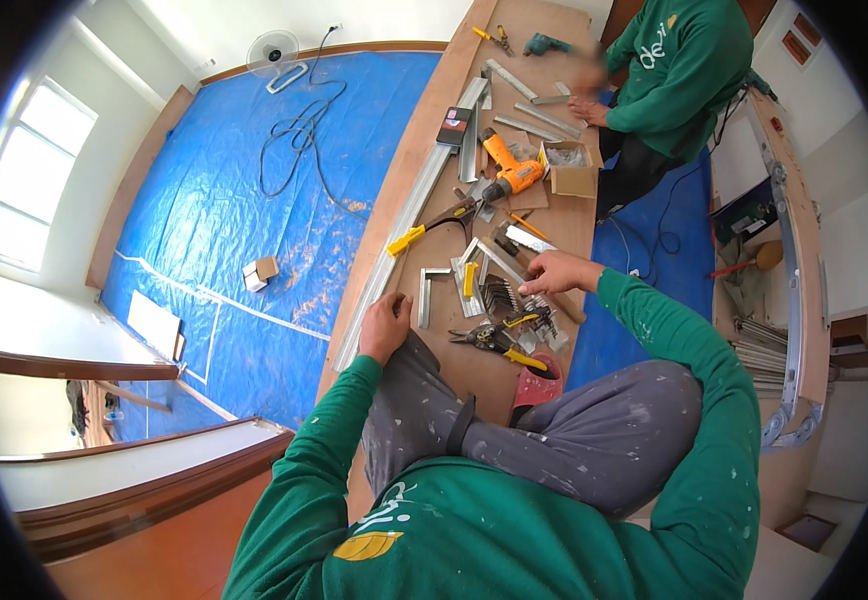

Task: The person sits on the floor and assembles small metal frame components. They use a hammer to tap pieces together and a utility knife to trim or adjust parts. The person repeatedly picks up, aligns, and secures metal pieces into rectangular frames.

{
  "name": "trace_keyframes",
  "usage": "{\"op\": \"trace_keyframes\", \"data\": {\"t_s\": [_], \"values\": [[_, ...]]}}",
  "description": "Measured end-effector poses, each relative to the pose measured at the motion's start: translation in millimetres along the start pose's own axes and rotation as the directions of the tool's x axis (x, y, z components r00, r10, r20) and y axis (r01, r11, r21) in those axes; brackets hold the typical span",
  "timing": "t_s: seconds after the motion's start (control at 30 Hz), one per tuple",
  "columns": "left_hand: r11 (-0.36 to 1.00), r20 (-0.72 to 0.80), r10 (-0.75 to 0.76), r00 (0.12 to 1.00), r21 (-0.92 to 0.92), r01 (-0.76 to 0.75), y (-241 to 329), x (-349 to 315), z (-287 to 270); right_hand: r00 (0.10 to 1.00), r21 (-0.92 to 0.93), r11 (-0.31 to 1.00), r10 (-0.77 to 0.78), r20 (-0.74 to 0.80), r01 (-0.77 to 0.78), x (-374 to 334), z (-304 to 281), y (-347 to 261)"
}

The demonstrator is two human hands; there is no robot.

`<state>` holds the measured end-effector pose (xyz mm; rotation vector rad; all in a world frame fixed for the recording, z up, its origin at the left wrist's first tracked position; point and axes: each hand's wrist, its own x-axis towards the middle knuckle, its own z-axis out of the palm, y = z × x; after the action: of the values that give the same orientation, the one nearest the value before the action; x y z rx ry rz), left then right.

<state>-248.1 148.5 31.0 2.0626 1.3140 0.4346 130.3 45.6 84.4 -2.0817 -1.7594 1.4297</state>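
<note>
My left hand (386,328) rests by my raised knee, beside a long silver metal channel (364,318); its fingers are curled and nothing shows in them. Over the workbench, my right hand (561,272) hovers with its thumb and fingers apart, holding nothing I can see. Just beyond it lies a short metal strip (530,238), with a bent metal frame piece (499,262) to its left. Below are a row of small dark metal brackets (500,296) and yellow-and-black snips (499,338). An L-shaped metal piece (428,292) lies between my hands.
An orange cordless drill (514,172), an open carton (572,172) and a yellow-handled tool (409,240) lie farther up the bench. A red cup-like container (538,378) stands near my leg. A co-worker in a green sweatshirt (682,80) stands far right. Blue sheeting (204,180) covers the floor.
</note>
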Motion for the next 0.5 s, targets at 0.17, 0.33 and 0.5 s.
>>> {"op": "trace_keyframes", "data": {"t_s": [0.17,0.33,0.5], "values": [[1.0,0.03,0.012,0.999,0.0,-0.012,2.9,-0.7,-4.9,0.992,-0.135,0.984,-0.111,0.067,0.119,-2.3,0.1,-14.0],[0.992,0.095,0.129,0.987,-0.017,-0.128,20.4,-7.4,-12.5,0.982,-0.316,0.935,-0.124,0.142,0.163,-8.5,2.8,-31.3],[0.997,0.083,0.044,0.996,-0.067,-0.038,11.4,-3.1,-9.9,0.952,-0.349,0.9,-0.183,0.245,0.262,-12.2,5.1,-44.3]]}}
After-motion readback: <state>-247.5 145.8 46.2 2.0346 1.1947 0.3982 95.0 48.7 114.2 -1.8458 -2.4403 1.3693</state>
